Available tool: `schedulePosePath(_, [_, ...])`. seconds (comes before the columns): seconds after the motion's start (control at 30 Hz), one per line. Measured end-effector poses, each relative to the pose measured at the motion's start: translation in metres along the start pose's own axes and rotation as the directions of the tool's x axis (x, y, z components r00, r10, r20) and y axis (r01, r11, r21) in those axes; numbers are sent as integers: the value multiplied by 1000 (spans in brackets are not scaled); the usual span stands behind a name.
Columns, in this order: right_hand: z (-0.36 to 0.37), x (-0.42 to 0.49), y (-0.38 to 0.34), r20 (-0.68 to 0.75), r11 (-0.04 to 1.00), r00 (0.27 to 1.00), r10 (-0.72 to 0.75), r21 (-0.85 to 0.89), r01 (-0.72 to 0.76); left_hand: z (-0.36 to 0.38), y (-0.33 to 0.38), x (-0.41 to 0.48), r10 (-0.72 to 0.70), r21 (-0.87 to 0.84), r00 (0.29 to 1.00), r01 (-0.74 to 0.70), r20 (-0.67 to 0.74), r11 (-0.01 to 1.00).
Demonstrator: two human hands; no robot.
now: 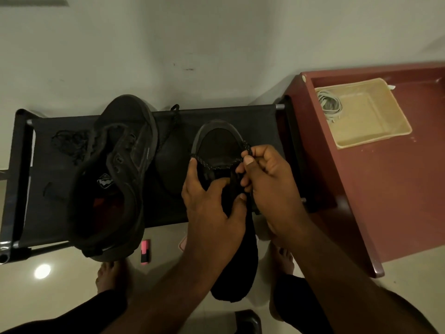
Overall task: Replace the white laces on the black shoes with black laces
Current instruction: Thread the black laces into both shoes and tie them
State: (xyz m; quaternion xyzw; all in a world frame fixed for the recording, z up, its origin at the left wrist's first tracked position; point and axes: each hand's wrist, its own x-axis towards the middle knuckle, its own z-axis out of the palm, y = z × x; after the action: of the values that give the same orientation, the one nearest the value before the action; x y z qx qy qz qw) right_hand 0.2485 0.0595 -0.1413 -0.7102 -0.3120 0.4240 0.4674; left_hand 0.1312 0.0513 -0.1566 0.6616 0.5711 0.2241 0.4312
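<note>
on a black rack (240, 114), from the left: a loose black lace (69, 145) lies beside an unlaced black shoe (113, 174). next, the left hand (209, 208) grips a second shoe (216, 138), fingers curled round its side, while the right hand (269, 182) pinches a speckled black lace (203, 162) threaded across it. far right, white laces (330, 103) sit in a beige tray (385, 131) on a red table (397, 189).

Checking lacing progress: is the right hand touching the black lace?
Touching. The head view shows the right hand pinching the black lace over the shoe.
</note>
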Motion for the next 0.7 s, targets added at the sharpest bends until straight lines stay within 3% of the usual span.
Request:
schedulePosePath(0.13, [-5, -2, -2, 30, 998, 999, 33, 52, -35, -3, 3, 8, -112, -107, 993, 109, -24, 988])
schedulePosePath(0.43, [-8, -3, -2, 15, 994, 998, 62, 90, -63, 5, 6, 11, -111, -40, 992, 109, -58, 993])
schedulePosePath(0.7, [-16, -2, -2, 26, 982, 991, 131, 136, -133, 10, -8, 26, -101, -134, 994, 93, -52, 987])
